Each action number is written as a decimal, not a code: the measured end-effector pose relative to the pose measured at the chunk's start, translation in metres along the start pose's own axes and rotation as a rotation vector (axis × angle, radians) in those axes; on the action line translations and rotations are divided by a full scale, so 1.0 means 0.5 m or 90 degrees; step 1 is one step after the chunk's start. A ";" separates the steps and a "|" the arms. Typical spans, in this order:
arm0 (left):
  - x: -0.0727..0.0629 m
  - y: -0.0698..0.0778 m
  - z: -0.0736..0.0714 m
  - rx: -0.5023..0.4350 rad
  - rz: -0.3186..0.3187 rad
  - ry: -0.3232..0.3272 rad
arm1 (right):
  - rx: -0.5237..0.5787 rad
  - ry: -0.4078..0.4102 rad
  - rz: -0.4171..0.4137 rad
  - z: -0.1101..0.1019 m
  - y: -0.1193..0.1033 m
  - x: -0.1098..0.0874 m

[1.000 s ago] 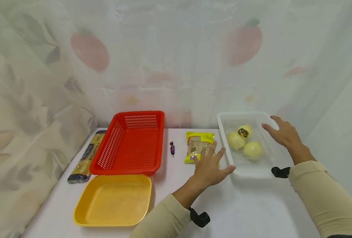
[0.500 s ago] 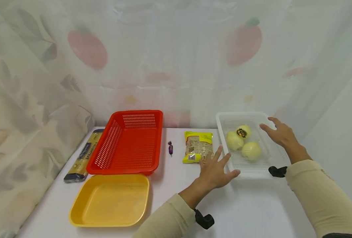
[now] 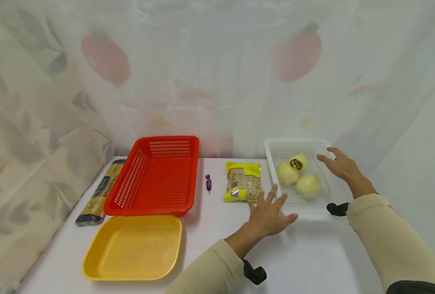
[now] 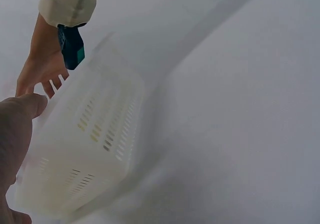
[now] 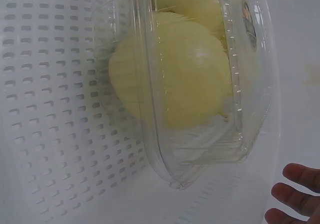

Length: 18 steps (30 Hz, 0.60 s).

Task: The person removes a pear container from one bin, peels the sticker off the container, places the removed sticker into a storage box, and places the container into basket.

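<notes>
A white perforated basket (image 3: 270,163) stands at the back right. In it lies a clear plastic box (image 5: 155,149) with pale yellow round produce (image 3: 308,186) inside and a dark label. My left hand (image 3: 269,216), fingers spread, is at the basket's near left corner, just in front of a yellow-ended packet (image 3: 239,179). Whether it touches the basket is unclear. Over the basket's right side is my right hand (image 3: 344,168), thumb and fingers apart, holding nothing. In the right wrist view its fingertips (image 5: 295,196) are beside the basket wall, apart from the box.
A red perforated basket (image 3: 193,179) stands left of centre, with a yellow tray (image 3: 178,241) in front. Left of the red basket lies a spaghetti packet (image 3: 101,192). A purple wrapped candy (image 3: 208,184) lies between the red basket and the yellow-ended packet. A curtain hangs behind.
My left hand has moved from over the yellow-ended packet rightward and nearer me, to the basket's corner. My right hand has barely moved. The whole head view has shifted slightly.
</notes>
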State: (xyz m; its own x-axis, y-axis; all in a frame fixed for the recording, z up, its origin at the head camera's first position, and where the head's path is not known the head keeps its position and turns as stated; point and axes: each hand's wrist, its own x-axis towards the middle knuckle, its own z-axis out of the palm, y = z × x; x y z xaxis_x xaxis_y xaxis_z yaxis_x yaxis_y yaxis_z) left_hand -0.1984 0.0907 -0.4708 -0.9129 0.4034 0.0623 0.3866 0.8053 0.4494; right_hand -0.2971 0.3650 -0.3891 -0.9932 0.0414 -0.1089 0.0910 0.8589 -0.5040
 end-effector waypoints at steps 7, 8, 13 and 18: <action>0.000 0.002 0.007 0.013 0.002 0.006 | -0.005 -0.019 -0.012 0.004 -0.003 0.011; -0.001 0.002 0.007 0.012 0.002 0.004 | -0.004 -0.023 -0.012 0.006 -0.002 0.012; -0.003 0.003 0.008 0.008 0.001 -0.006 | 0.008 -0.048 0.008 0.012 0.002 0.019; -0.003 0.004 0.005 0.003 0.007 -0.007 | 0.054 -0.087 0.038 0.016 0.003 0.025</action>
State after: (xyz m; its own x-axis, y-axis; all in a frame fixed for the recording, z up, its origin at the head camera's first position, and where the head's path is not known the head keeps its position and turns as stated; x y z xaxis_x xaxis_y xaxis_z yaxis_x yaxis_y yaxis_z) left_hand -0.1958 0.0929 -0.4725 -0.9072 0.4169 0.0565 0.3967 0.8031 0.4447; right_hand -0.3090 0.3628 -0.3979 -0.9673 0.0171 -0.2531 0.1617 0.8105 -0.5631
